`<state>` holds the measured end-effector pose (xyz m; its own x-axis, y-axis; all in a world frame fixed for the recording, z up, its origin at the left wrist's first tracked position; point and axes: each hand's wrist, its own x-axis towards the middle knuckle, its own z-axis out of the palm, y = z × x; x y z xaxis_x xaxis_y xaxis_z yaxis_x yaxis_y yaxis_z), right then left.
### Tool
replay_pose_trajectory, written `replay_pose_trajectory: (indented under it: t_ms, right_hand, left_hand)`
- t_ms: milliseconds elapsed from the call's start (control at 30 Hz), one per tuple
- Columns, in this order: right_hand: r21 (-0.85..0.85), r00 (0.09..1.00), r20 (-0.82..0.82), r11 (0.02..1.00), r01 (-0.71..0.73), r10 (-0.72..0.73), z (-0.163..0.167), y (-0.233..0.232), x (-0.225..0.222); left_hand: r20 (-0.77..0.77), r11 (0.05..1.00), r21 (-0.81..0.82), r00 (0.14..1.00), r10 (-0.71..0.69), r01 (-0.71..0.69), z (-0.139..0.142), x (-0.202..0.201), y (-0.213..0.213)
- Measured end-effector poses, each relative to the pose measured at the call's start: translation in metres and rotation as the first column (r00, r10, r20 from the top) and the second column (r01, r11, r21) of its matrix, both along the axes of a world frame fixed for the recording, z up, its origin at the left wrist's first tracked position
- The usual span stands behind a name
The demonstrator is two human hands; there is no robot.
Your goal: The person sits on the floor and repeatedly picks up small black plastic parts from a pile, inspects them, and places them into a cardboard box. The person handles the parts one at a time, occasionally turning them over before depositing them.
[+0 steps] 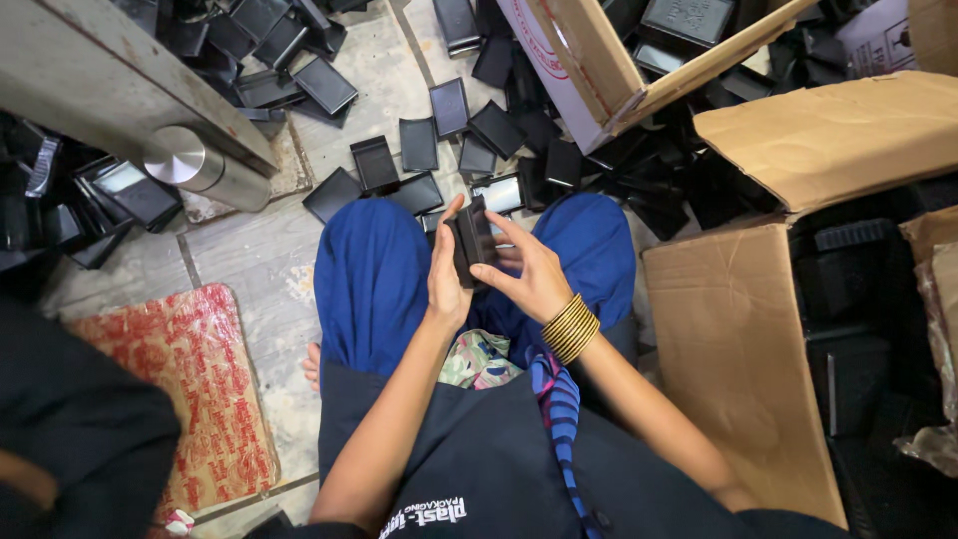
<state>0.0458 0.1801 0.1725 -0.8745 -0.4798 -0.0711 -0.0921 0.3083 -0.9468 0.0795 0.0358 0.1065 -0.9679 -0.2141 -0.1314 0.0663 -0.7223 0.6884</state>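
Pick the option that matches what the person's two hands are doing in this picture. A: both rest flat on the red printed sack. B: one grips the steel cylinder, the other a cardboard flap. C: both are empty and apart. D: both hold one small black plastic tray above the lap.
D: the left hand and the right hand meet around a small black tray, held over the blue-clad knees.

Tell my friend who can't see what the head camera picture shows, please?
A seated person's left hand and right hand hold a small black plastic tray above blue-trousered knees. Many more black trays litter the floor, and cardboard boxes stand at the right.
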Motion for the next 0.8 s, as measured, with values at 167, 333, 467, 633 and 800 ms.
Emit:
replay_pose_trajectory:
  t_ms: [167, 333, 467, 633, 800]
  right_hand:
    - [0.086, 1.0, -0.013, 0.996, -0.027, 0.028, -0.008, -0.005, 0.005]
    - [0.168, 0.976, -0.209, 0.985, -0.027, 0.062, -0.023, -0.007, 0.004]
    - [-0.378, 0.966, 0.23, 0.925, -0.021, 0.116, -0.03, -0.009, 0.0]
    - [0.065, 0.996, -0.071, 0.996, 0.056, -0.051, -0.021, 0.003, 0.006]
    - [0.149, 0.951, -0.294, 0.987, -0.055, 0.097, -0.009, 0.002, 0.014]
  left_hand:
    - [-0.042, 1.0, 0.028, 0.999, 0.008, -0.007, -0.007, -0.001, -0.004]
    - [-0.034, 0.997, -0.074, 0.999, 0.0, -0.003, -0.01, -0.003, -0.003]
    - [-0.067, 1.0, 0.01, 0.998, -0.001, 0.002, -0.003, -0.005, -0.005]
    - [-0.122, 0.832, -0.49, 0.966, 0.229, -0.259, 0.01, -0.007, -0.02]
    - [-0.119, 0.264, -0.935, 0.91, 0.396, -0.237, 0.013, -0.004, -0.027]
